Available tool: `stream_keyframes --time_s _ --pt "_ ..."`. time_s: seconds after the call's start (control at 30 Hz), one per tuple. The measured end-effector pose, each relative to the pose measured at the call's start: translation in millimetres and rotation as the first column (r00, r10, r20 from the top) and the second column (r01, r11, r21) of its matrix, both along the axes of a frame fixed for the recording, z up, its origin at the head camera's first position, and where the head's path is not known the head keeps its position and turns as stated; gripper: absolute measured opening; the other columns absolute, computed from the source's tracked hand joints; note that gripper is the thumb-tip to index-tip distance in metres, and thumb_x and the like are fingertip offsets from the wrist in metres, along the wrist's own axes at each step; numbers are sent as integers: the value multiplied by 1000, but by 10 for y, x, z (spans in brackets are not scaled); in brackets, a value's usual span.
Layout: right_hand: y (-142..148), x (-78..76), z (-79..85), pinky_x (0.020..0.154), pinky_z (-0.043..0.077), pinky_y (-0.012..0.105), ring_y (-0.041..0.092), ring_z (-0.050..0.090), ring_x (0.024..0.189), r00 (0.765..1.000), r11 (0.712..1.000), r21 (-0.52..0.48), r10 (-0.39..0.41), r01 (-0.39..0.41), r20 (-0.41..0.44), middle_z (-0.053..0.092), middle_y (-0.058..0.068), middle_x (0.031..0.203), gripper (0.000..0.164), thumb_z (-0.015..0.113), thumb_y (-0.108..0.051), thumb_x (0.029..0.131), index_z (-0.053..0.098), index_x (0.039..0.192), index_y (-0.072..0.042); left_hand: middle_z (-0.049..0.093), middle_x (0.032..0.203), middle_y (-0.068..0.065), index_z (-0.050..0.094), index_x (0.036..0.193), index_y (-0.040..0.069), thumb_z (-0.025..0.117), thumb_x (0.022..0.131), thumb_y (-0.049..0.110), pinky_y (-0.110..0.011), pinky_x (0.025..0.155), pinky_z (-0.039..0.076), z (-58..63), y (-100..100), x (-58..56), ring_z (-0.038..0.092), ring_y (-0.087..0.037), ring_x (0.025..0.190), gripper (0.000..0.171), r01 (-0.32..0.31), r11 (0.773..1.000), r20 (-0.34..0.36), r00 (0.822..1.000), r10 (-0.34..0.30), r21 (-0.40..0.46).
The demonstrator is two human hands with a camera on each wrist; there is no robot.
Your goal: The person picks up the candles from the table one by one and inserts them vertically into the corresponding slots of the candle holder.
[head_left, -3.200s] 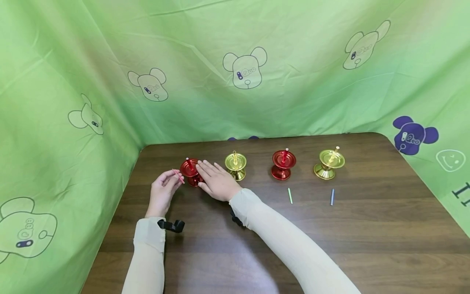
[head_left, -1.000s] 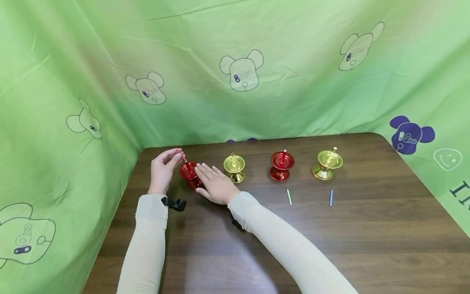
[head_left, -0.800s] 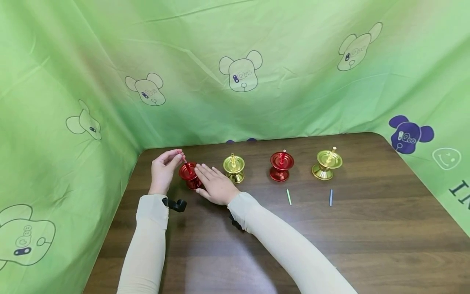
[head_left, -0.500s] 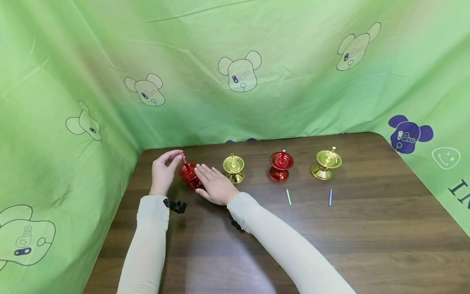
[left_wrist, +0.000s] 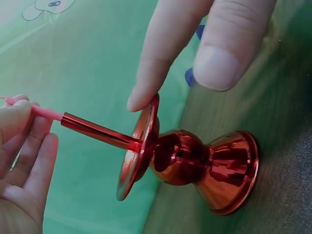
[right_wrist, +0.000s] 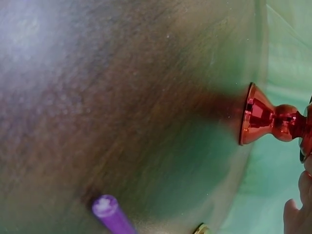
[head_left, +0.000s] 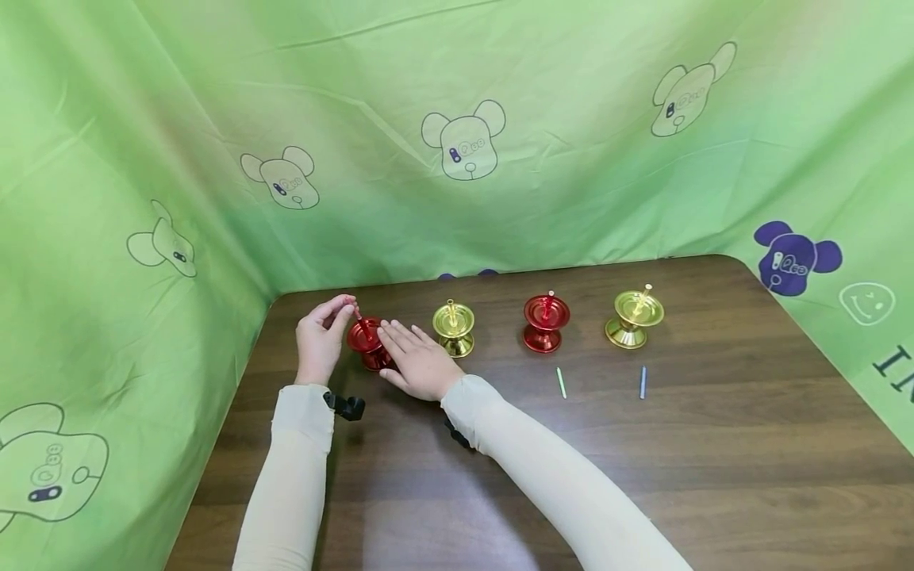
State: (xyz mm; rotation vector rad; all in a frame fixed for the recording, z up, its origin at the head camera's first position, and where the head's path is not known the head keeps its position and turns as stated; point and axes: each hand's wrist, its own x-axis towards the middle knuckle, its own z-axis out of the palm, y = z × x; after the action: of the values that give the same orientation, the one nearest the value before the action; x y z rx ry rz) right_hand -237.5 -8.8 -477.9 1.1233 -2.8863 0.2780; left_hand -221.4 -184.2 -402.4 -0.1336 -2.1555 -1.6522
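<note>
Pink stick (left_wrist: 48, 112), pinched in left hand (head_left: 320, 342), meets tube (left_wrist: 95, 129) of red holder (left_wrist: 179, 158); right hand (head_left: 423, 362), fingers extended, touches holder.

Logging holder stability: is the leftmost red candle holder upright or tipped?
Upright: the leftmost red candle holder stands base-down on the table, its tube pointing up from the dish.

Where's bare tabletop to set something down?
Widest: the table right of the right sleeve, nearer the camera than the green stick and blue stick. Smaller: between the left gold holder and right red holder. Crowded around the left red holder: left hand and right hand there.
</note>
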Motion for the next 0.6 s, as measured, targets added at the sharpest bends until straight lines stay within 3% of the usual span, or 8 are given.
stream_keyframes --time_s 0.4,0.6 --pt "-12 21 27 126 11 37 19 10 156 1000 1000 11 -5 5 6 15 6 169 73 42 -50 107 19 163 -9 70 98 -30 73 107 -13 67 94 -6 -7 77 49 7 60 15 62 1 79 16 -60 993 -98 994 50 -100" --pt "-13 36 31 125 12 38 20 12 156 1000 1000 3 -10 10 4 16 6 169 72 42 -50 107 20 163 -9 70 96 -30 73 107 -14 67 93 -6 -7 77 49 -19 56 11 62 2 79 16 -62 993 -120 992 50 -103"
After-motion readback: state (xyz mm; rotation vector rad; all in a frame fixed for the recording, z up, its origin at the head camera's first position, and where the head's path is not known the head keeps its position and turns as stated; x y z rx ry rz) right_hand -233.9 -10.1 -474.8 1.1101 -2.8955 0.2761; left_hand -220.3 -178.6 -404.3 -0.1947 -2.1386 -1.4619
